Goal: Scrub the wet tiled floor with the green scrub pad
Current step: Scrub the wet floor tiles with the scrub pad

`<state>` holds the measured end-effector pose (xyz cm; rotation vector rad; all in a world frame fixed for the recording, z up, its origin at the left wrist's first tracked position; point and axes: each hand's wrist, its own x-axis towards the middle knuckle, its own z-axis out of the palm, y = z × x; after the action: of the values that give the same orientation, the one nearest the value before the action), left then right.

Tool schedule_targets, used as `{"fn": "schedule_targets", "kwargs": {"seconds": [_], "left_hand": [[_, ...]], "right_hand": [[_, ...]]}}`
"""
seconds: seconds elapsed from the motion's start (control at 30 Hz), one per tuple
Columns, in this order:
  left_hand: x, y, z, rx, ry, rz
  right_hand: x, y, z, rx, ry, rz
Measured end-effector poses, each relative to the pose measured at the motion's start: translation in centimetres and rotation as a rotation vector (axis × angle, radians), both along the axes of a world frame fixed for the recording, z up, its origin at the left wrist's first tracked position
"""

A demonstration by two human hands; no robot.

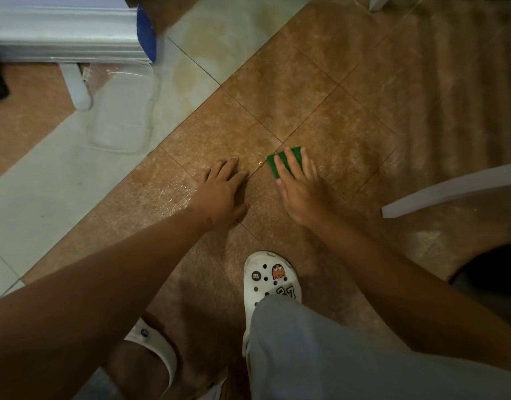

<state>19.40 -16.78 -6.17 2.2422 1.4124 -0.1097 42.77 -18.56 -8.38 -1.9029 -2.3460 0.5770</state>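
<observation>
Brown tiled floor (pixel 277 90), glossy and wet, thin grout lines crossing just ahead of both hands. Wet sheen and small water glints right around the right hand (pixel 299 187) and to the left of the left hand (pixel 224 193). Right hand lies flat, fingers spread, pressing the green scrub pad (pixel 283 162) onto the floor; pad sits under the fingertips, its far and left edges showing. Left hand lies palm-down on the tile just left of the pad, fingers loosely together, holding nothing. A pale grey-green tile strip (pixel 60 180) runs diagonally well left of the left hand. Beyond it, a white appliance or furniture piece with a blue end cap (pixel 146 33) stands on a white leg (pixel 76 88). A white bar (pixel 450 186) lies right of the right hand. White clog with charms (pixel 270 280) is planted near, behind the hands; grey trouser leg (pixel 320 350) covers its heel. Room is dim.
</observation>
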Motion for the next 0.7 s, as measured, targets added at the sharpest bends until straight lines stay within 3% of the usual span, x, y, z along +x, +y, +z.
{"fn": "schedule_targets", "kwargs": {"seconds": [0.27, 0.7], "left_hand": [[-0.3, -0.1, -0.7, 0.015, 0.009, -0.008], [-0.2, 0.0, -0.8, -0.01, 0.027, 0.0]], "right_hand": [[1.7, -9.3, -0.9, -0.022, -0.026, 0.018], [0.3, 1.1, -0.4, -0.012, 0.011, 0.011]]}}
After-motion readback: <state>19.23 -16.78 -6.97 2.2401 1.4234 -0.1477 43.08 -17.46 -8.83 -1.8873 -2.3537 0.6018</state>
